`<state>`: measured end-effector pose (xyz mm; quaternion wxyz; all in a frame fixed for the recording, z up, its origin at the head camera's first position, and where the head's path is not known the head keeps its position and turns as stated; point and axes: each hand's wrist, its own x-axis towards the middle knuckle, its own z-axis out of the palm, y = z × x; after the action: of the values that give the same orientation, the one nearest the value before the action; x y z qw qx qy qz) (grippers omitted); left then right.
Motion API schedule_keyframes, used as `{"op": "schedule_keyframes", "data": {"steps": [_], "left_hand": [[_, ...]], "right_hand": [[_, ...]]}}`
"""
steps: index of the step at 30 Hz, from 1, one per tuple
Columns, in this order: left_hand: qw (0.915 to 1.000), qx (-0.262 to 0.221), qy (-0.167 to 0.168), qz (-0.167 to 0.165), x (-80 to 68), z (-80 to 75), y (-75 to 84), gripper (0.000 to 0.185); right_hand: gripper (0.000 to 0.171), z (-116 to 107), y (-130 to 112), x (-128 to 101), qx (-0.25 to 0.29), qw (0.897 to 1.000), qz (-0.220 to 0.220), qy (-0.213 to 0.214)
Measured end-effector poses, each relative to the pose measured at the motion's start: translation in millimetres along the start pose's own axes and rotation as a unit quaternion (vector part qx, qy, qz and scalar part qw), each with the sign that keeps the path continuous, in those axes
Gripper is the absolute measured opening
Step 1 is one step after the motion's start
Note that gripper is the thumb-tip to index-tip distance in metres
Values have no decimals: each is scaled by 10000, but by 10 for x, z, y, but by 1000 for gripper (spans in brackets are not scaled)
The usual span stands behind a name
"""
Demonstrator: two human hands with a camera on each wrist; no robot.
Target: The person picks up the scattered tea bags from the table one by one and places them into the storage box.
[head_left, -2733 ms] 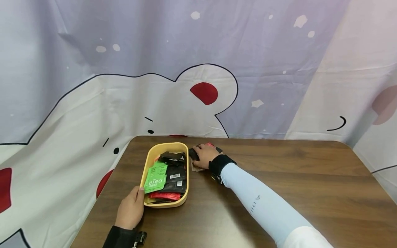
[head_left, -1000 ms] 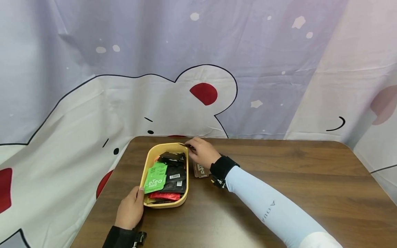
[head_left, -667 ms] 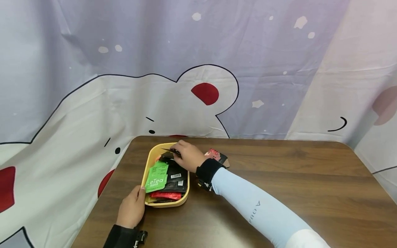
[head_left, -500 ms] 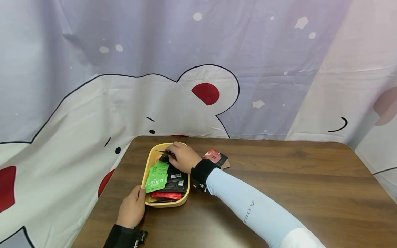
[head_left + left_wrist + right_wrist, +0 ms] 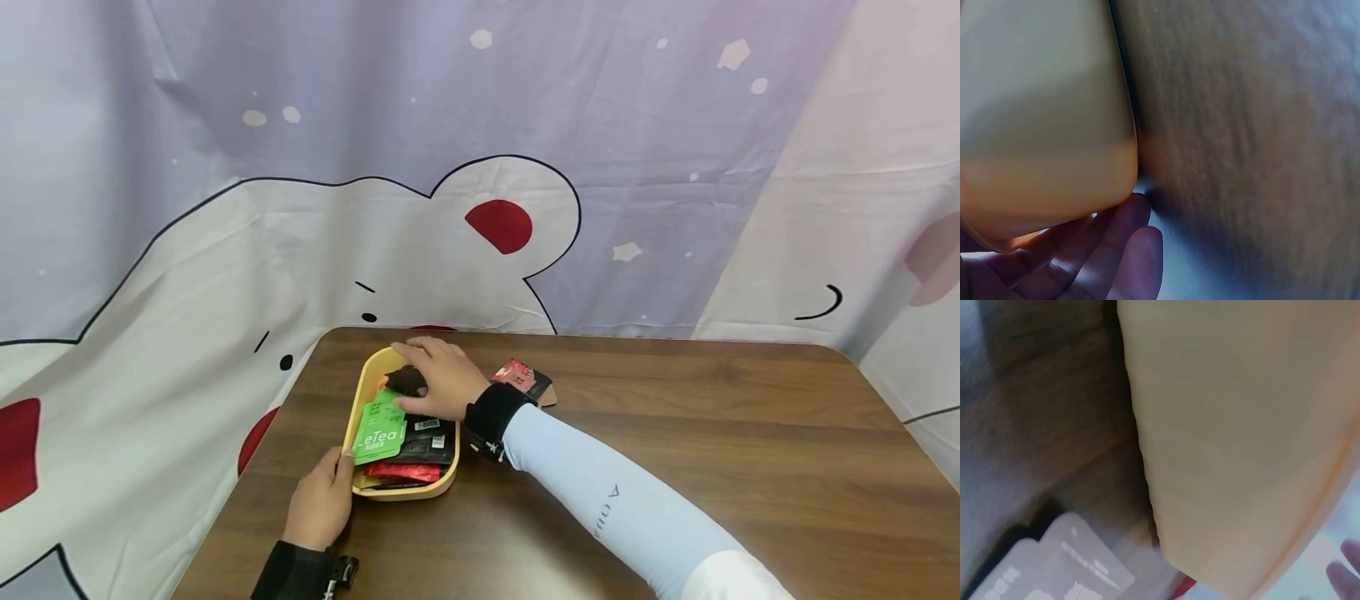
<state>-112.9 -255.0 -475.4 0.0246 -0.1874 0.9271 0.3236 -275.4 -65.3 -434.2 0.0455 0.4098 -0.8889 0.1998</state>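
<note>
A yellow plastic bin [image 5: 408,495] stands on the table at the left, filled with flat tea sachets. Its near left corner is gripped by my left hand [image 5: 318,504], thumb at the rim; in the left wrist view the fingers [image 5: 1141,256] lie against the outer wall. My right hand [image 5: 442,379] hovers over the bin's far end, fingers spread and holding nothing. Below it lies a black sachet [image 5: 405,382], partly hidden. A green sachet [image 5: 380,429] marked "eTea" lies on top at the left, with black sachets [image 5: 427,450] and a red one [image 5: 405,472] nearby.
A few red, black and brown sachets [image 5: 521,377] lie on the table right of the bin, partly behind the right wrist. Brown sachets [image 5: 1066,569] appear beside the bin wall in the right wrist view. A patterned curtain [image 5: 637,167] hangs behind the wooden table [image 5: 712,425].
My right hand has carried a black sachet from the pile on the right into the bin's far end and let go; its fingers have spread. The left hand has stayed on the bin.
</note>
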Motion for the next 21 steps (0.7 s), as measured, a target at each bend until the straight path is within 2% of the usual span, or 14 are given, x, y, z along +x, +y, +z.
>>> {"op": "schedule_keyframes", "data": {"steps": [2,4,14,21], "left_hand": [[10000,-7,-5,-12,-2,-3,3,51],[10000,-5,4,-20,-4,-5,5,50],[10000,-42,17,-62,-3,4,8,49],[10000,-24,-22,-38,2,-4,2,49]], "right_hand": [[91,-11,-4,-10,44,9998,63,-183],[97,-14,-4,-17,98,9995,111,-287],[90,22,33,-58,120,9992,158,-342],[83,-11,151,-136,279,9984,323,-369]]}}
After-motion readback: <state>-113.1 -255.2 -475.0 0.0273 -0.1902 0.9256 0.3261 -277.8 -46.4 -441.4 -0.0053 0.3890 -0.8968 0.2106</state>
